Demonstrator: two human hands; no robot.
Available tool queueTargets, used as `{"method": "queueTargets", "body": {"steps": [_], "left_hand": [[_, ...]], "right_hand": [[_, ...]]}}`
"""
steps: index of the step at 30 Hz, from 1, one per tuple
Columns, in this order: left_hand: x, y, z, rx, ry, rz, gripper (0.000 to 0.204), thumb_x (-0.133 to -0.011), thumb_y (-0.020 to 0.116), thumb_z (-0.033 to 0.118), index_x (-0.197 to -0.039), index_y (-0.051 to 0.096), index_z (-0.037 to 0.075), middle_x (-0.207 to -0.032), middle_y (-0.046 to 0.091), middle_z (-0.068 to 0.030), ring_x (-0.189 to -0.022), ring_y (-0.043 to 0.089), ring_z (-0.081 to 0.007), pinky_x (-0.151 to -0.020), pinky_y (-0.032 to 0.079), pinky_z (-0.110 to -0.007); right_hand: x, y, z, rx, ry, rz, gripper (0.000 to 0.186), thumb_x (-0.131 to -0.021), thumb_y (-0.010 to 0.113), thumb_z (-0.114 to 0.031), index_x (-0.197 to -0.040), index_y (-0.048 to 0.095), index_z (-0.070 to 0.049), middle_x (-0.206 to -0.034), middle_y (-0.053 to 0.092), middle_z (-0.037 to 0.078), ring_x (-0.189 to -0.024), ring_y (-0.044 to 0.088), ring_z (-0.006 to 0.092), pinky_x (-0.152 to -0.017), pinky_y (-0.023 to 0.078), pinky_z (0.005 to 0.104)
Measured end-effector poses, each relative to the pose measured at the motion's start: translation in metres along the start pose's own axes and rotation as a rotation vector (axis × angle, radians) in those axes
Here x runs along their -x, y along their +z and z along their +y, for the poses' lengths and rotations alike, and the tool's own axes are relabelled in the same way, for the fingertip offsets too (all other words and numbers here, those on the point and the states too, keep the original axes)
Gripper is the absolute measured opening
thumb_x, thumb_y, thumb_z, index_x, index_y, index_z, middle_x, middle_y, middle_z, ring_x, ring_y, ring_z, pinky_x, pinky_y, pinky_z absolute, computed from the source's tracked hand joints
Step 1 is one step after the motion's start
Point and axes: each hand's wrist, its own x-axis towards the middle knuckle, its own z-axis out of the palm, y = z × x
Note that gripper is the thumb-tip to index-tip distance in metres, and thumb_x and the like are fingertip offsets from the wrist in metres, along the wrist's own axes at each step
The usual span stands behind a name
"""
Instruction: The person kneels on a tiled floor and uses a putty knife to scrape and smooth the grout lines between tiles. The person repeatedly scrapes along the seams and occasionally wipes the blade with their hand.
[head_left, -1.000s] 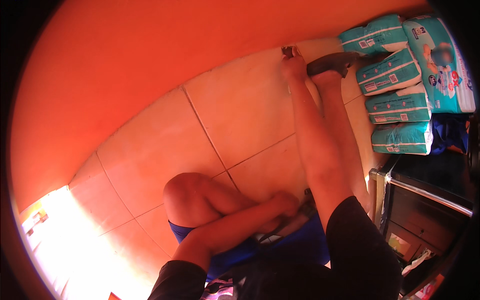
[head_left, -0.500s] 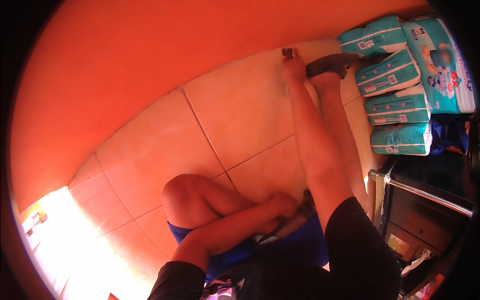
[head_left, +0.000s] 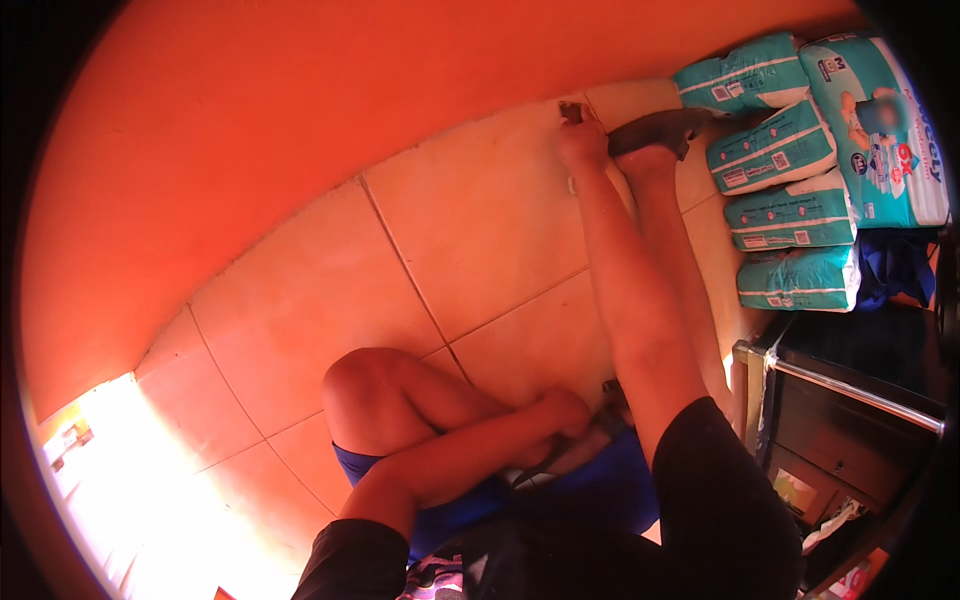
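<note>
You are sitting on the tiled floor (head_left: 470, 230) beside the orange wall (head_left: 300, 120). Your right hand (head_left: 583, 145) is stretched far out in front of you, down at the place where the floor meets the wall. It is curled shut around a small dark thing (head_left: 572, 110), and the tip of that thing touches the line at the bottom of the wall. It is too small to tell what it is. Just beside that hand is your foot in a grey sandal (head_left: 660, 130). Your left hand (head_left: 565, 412) is pulled in close, low by your lap next to your bent knee (head_left: 350, 375). It looks curled up, but you cannot tell if it holds anything. On the right, 4 blue-green packs (head_left: 790, 210) are stacked near the wall, next to 1 bigger pack (head_left: 880, 130). A dark cabinet (head_left: 850, 420) stands below them.
</note>
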Motion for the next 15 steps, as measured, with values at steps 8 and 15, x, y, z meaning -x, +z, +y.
{"method": "queueTargets", "body": {"steps": [8, 15], "left_hand": [[-0.007, 0.011, 0.012, 0.314, -0.105, 0.050, 0.031, -0.091, 0.052, 0.015, -0.061, 0.050, 0.004, -0.059, 0.052, -0.0099, -0.057, 0.054, -0.0199, -0.057, 0.042, -0.032], [-0.007, 0.022, 0.013, 0.425, 0.004, 0.157, 0.027, -0.091, 0.051, 0.010, -0.064, 0.048, 0.006, -0.058, 0.050, -0.0079, -0.057, 0.054, -0.0209, -0.056, 0.041, -0.033]], "right_hand": [[-0.023, 0.004, 0.025, 0.008, 0.113, 0.099, 0.062, -0.087, 0.063, -0.035, -0.146, 0.045, -0.027, -0.133, 0.060, 0.011, -0.118, 0.059, 0.0316, -0.096, 0.049, 0.0426], [-0.002, 0.004, -0.003, -0.097, 0.057, 0.015, 0.062, -0.086, 0.065, -0.032, -0.145, 0.046, -0.025, -0.128, 0.062, 0.014, -0.115, 0.061, 0.0319, -0.095, 0.050, 0.0429]]}}
